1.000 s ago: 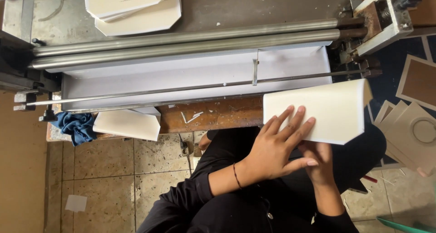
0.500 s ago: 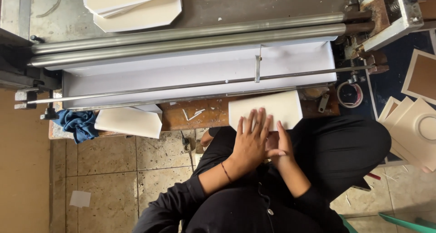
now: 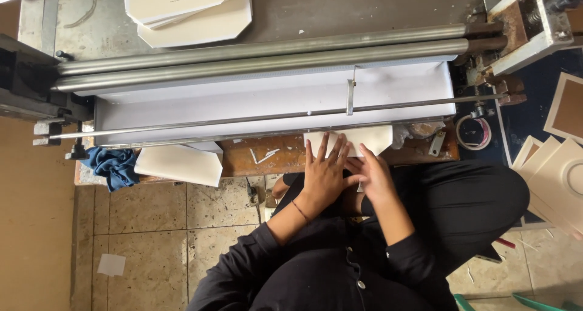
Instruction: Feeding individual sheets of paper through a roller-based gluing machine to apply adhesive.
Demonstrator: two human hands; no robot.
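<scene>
A white card sheet (image 3: 371, 138) lies on the wooden ledge (image 3: 276, 156) of a roller machine, its far edge tucked under the thin metal rod (image 3: 243, 118). My left hand (image 3: 323, 172) rests flat on the sheet with fingers spread. My right hand (image 3: 375, 176) is beside it, fingers on the sheet and thumb at its near edge. Beyond the rod sits a wide white bed (image 3: 267, 95), then two steel rollers (image 3: 261, 59).
Stacked white die-cut cards (image 3: 194, 10) lie on the machine top. A folded white piece (image 3: 179, 164) and a blue rag (image 3: 115, 165) sit at the ledge's left. More card pieces (image 3: 555, 177) are piled right, near a tape roll (image 3: 473, 132). Tiled floor lies below.
The white sheet was held up at the right; both hands have brought it left and forward, laying it on the ledge with its far edge under the rod.
</scene>
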